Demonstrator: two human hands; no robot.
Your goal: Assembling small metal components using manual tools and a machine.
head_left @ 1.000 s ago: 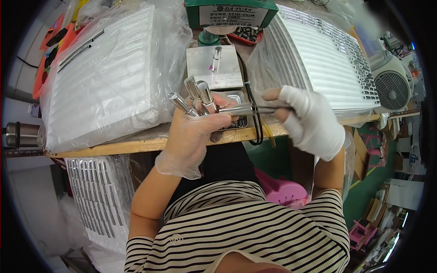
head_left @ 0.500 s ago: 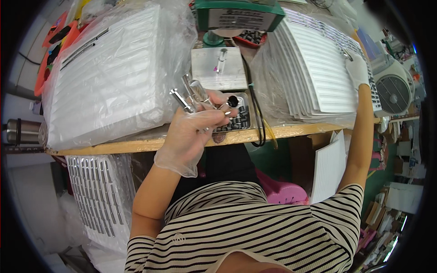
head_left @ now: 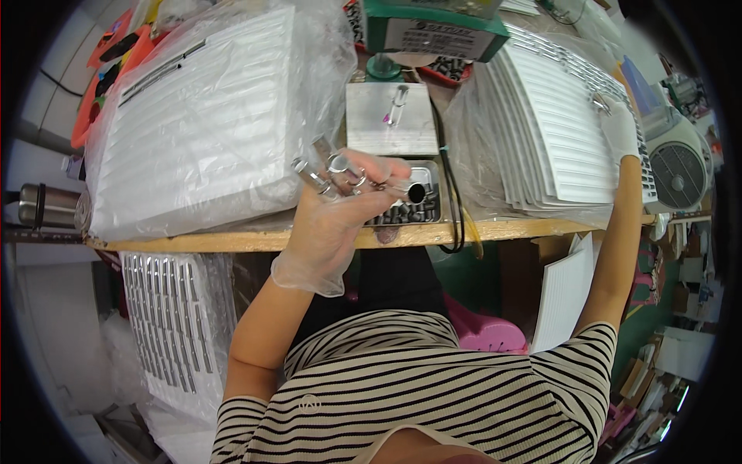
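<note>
My left hand (head_left: 321, 232), in a clear plastic glove, is closed around several shiny chrome tubes (head_left: 311, 176) above the bench's front edge. One tube points right and shows a black open end (head_left: 416, 192). Beneath these fingers sits a clear tray (head_left: 435, 179) of small black parts. Far to the right, my right hand (head_left: 621, 133) wears a white glove and pinches a chrome tube (head_left: 598, 102) over a stack of ridged white foam sheets (head_left: 553, 131). Rows of chrome tubes (head_left: 576, 68) lie on the top sheet; the glove partly hides its fingertips.
A metal block (head_left: 367, 139) with one upright chrome tube stands mid-bench below a green machine (head_left: 379, 35). Plastic-wrapped white foam (head_left: 193, 147) lies left. A grey fan (head_left: 676, 162) is at right, a steel flask (head_left: 48, 206) at far left. Black cables (head_left: 448, 155) run over the wooden edge (head_left: 495, 230).
The whole view has shifted slightly right. In my left hand the black-ended tube has turned and sits a little lower, and the other tubes tilt differently. My right hand stays at the foam stack.
</note>
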